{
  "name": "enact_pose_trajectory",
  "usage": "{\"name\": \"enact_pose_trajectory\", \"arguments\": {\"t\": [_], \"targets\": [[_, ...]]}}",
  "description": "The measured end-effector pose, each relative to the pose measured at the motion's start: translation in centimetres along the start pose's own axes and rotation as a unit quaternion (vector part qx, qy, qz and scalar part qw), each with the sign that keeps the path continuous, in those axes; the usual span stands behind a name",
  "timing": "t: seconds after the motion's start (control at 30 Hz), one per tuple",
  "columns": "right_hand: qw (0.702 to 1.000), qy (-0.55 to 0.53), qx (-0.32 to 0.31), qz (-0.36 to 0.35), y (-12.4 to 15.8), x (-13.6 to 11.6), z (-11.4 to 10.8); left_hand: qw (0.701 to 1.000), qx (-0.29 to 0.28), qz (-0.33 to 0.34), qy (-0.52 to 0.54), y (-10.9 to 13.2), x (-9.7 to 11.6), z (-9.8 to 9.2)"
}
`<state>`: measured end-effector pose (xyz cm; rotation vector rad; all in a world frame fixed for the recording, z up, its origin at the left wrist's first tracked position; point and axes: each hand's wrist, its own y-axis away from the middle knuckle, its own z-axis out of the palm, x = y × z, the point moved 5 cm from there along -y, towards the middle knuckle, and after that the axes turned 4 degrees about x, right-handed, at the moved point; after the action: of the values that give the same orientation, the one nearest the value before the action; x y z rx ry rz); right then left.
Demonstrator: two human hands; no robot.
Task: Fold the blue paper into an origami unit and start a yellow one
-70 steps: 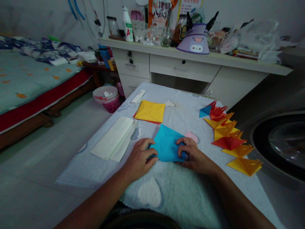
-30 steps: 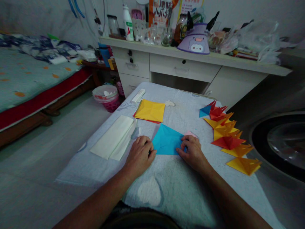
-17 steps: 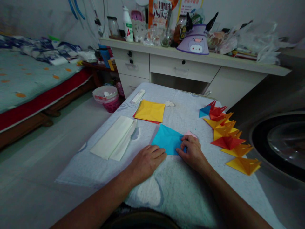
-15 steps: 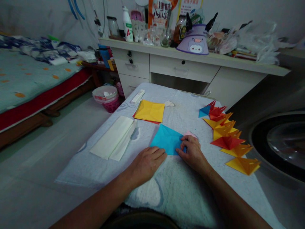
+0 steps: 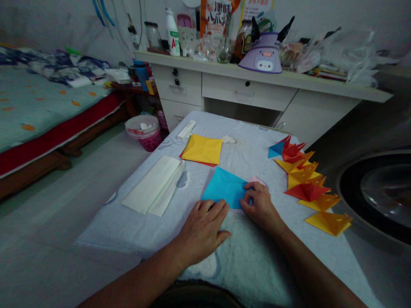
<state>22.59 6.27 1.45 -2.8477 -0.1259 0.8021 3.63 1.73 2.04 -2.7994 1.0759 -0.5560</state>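
Note:
A blue sheet of origami paper with crease lines lies on the cloth-covered table between my hands. My left hand rests with fingers stretched over the sheet's near left edge, its thumb apart and pointing right. At the right corner, my right hand pinches the blue paper between bent fingers and thumb. A bit of pink paper shows just behind that hand. Beyond the blue sheet sits a stack of square paper, yellow on top with red beneath.
Several folded paper shapes in red, yellow and blue line the table's right side. A folded pale paper sheet lies at left, with a white box farther back. A washing machine stands at right, a bin beyond the left edge.
My left hand has slid slightly right along the near edge, and its thumb now shows, spread out. My right hand keeps its place at the right corner. The blue sheet looks almost unmoved.

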Motion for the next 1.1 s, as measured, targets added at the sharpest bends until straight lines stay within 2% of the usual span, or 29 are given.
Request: {"name": "enact_pose_trajectory", "arguments": {"t": [0.53,0.73,0.83,0.93,1.03,1.1], "targets": [[0.999,0.017,0.032,-0.026,0.1,0.0,0.0,1.000,-0.003,-0.002,-0.018,0.0,0.1,-0.1],[0.994,0.062,0.063,-0.071,0.4,-1.4,-0.6,1.000,-0.007,-0.005,-0.019,0.0,0.1,-0.1],[0.987,0.073,0.038,-0.138,0.7,-2.7,-0.2,1.000,-0.010,-0.006,-0.017,-0.2,0.2,-0.1],[0.978,0.056,-0.014,-0.201,1.0,-3.8,0.5,1.000,-0.012,-0.004,-0.015,-0.4,0.2,-0.1],[0.969,0.033,-0.058,-0.236,1.3,-4.5,0.9,1.000,-0.008,-0.004,-0.021,-0.4,0.2,-0.1],[0.966,0.029,-0.063,-0.248,1.4,-4.8,0.9,1.000,-0.007,-0.003,-0.024,-0.4,0.3,-0.1]]}}
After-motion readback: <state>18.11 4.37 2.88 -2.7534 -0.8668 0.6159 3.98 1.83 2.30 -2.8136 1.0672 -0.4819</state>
